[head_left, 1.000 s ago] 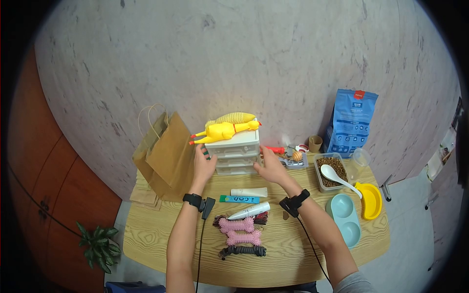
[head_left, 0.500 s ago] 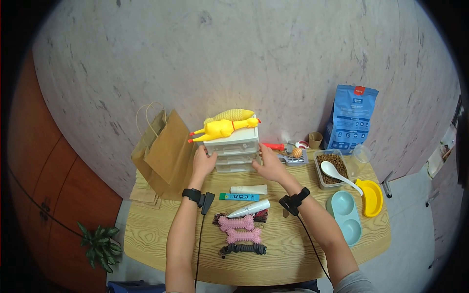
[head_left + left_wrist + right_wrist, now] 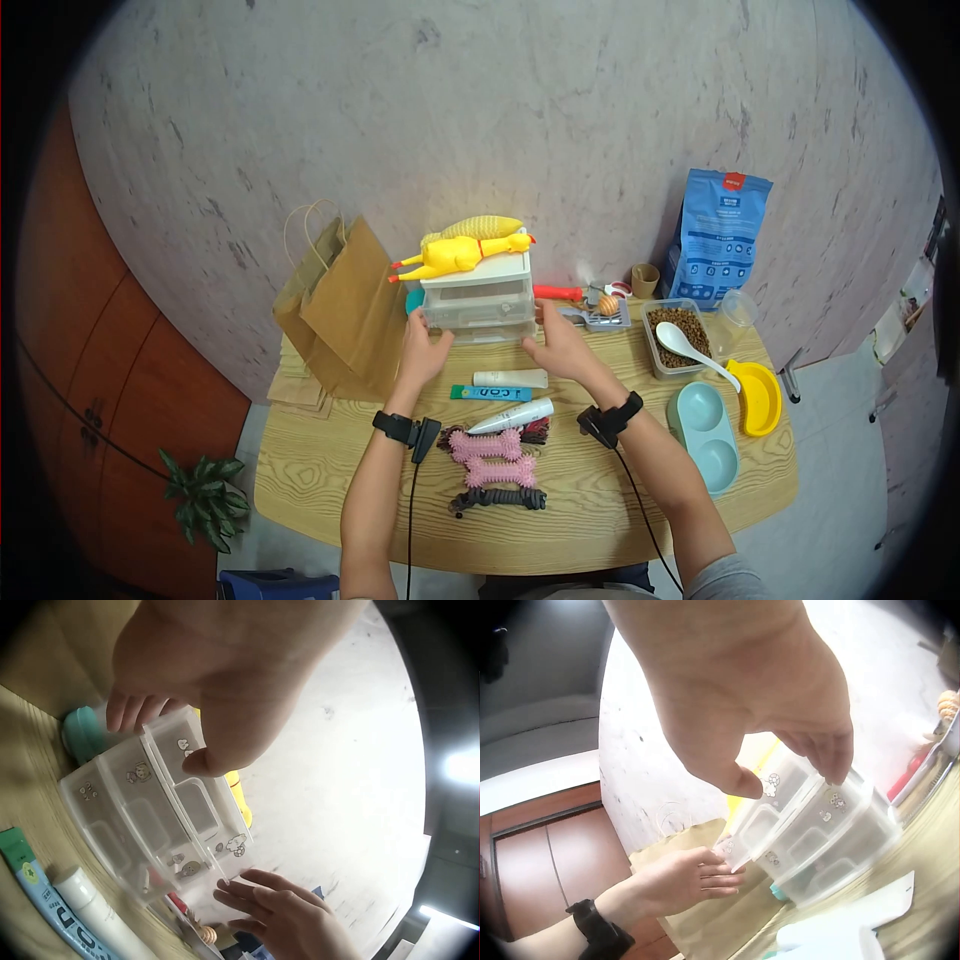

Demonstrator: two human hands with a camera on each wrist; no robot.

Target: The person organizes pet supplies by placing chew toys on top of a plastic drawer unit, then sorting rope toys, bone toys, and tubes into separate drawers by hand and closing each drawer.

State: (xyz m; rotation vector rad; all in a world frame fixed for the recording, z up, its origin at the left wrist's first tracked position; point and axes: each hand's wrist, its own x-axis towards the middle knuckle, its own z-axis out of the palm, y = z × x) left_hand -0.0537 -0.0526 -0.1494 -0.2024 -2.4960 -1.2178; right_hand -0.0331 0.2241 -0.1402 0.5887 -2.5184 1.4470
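Observation:
The drawer unit [image 3: 478, 268], white on top with clear drawers, stands at the back of the table. Its top drawer [image 3: 482, 312] sticks out at the front and looks empty. Across the unit's top lies a yellow rubber chicken [image 3: 455, 257], a yellow fish-like toy [image 3: 480, 228] behind it. My left hand [image 3: 420, 352] grips the drawer's left side, thumb [image 3: 202, 762] at its front and fingers along the side. On the right side my right hand [image 3: 562, 342] holds it likewise, thumb [image 3: 742, 783] near the front edge. Some fingertips are hidden.
Paper bags [image 3: 350, 310] stand left of the unit. In front lie tubes [image 3: 510, 379], pink bone toys [image 3: 500, 471] and a dark rope [image 3: 505, 497]. To the right are a kibble box [image 3: 668, 365], a spoon [image 3: 680, 342], bowls [image 3: 703, 408] and a blue bag [image 3: 722, 240].
The top drawer has come forward out of the unit, leaving a gap under the white top. Both hands have moved slightly toward me with it.

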